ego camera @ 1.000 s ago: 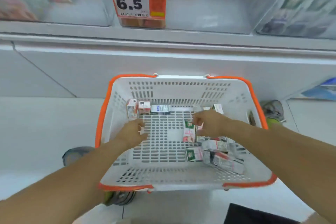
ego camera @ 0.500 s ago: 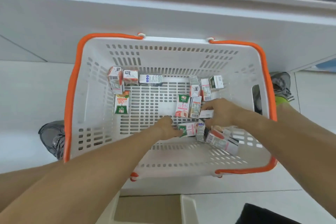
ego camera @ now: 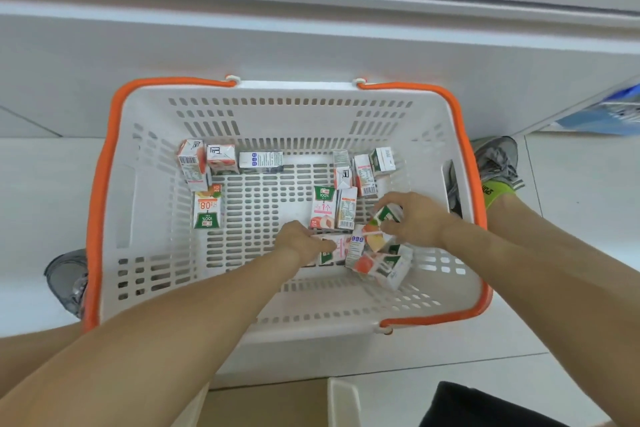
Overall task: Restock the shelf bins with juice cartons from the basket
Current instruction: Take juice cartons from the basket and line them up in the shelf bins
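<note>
A white basket (ego camera: pixel 145 204) with orange handles stands on the floor in front of me, and several small juice cartons lie scattered on its bottom. My right hand (ego camera: pixel 412 218) grips a green-and-white carton (ego camera: pixel 386 215) near the basket's right side. My left hand (ego camera: pixel 299 241) reaches down beside it, and its fingers curl round a pink-and-white carton (ego camera: pixel 337 248) lying flat. More cartons (ego camera: pixel 384 265) are heaped just below both hands. A lone orange-labelled carton (ego camera: pixel 207 206) lies at the left. The shelf bins are out of view.
The white shelf base (ego camera: pixel 311 38) rises right behind the basket. My shoes (ego camera: pixel 497 159) stand on the floor on either side of it. A cardboard box (ego camera: pixel 263 406) and a white edge sit near me, below the basket. A blue pack (ego camera: pixel 602 114) lies at the far right.
My view has dropped from the shelf bins down to the basket. My left hand crossed from the left cartons to the right heap, and my right hand has closed on a carton there.
</note>
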The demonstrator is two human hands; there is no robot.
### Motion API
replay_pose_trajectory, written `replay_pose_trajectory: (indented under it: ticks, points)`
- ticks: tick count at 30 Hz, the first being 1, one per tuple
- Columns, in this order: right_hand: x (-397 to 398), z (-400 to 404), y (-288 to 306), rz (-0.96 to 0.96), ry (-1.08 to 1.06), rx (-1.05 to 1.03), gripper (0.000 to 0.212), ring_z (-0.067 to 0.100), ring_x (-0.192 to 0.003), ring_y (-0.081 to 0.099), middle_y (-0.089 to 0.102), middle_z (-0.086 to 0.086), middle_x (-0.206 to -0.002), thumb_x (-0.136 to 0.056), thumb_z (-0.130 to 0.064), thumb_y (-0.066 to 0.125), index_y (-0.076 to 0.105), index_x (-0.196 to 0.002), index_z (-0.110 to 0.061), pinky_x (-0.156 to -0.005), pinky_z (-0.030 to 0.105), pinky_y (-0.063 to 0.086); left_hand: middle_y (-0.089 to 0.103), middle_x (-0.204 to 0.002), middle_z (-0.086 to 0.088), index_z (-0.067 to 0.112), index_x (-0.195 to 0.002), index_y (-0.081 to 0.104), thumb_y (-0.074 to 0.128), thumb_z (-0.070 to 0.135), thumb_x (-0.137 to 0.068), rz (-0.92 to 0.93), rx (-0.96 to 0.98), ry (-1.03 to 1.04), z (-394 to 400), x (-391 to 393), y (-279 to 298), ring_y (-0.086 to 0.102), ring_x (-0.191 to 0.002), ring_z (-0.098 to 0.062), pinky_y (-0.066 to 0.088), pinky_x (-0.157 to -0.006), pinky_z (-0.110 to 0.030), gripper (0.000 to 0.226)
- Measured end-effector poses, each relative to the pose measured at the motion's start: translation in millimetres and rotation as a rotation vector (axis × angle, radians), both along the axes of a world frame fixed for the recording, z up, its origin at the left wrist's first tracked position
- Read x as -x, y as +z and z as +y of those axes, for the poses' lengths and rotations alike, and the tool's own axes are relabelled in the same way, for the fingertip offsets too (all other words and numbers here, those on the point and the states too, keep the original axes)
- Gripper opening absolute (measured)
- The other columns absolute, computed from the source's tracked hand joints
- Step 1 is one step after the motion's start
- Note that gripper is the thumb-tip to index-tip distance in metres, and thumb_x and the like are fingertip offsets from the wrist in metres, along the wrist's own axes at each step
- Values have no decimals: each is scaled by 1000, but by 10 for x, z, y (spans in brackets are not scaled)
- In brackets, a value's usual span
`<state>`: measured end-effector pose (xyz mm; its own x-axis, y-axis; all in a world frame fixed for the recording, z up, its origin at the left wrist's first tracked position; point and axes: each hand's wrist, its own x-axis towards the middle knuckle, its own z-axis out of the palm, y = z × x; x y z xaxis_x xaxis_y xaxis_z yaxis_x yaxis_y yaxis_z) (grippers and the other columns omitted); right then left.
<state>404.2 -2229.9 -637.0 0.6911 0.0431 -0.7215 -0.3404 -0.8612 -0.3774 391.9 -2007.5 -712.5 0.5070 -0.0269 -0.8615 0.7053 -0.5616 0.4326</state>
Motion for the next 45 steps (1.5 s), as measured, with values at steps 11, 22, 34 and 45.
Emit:
replay_pose_trajectory:
  ticks: [11, 22, 34, 45]
  points:
    - [-38, 561, 356, -105, 240, 149, 49, 12, -88, 53, 60, -3, -119, -76, -21, 79, 63, -122, -21, -72, 21, 41, 64, -104, -7, 16, -104, 56, 86, 24, -73, -202, 6, -428, 1228, -631, 1621, 69, -82, -19, 55, -61, -29, 43]
    - [-523, 1383, 2311, -303, -162, -721, 17, 15, -74, 67, 73, 2, -96, -85, -22, 74, 76, -99, -12, -59, 26, 53, 75, -75, -4, 12, -95, 55, 84, 29, -74, -661, -84, -481, 1809, -879, 3466, 70, -53, -25, 59, -54, -38, 40]
    - [-724, 1426, 2705, -559, -248, -922, 48, 32, -80, 74, 72, 12, -108, -69, 21, 75, 70, -108, -8, -62, 26, 57, 73, -87, -5, 18, -96, 60, 87, 30, -71, -745, -69, -431, 1737, -1186, 3777, 73, -62, -23, 62, -65, -44, 38]
    - [-1862, 1266, 3192, -1185, -78, -330, 38, 15, -79, 67, 73, -5, -97, -76, -34, 85, 68, -110, -28, -69, 33, 55, 71, -89, 11, 33, -101, 72, 69, 49, -69, -1091, 233, -206, 1796, -1398, 3893, 71, -84, -20, 55, -69, -25, 36]
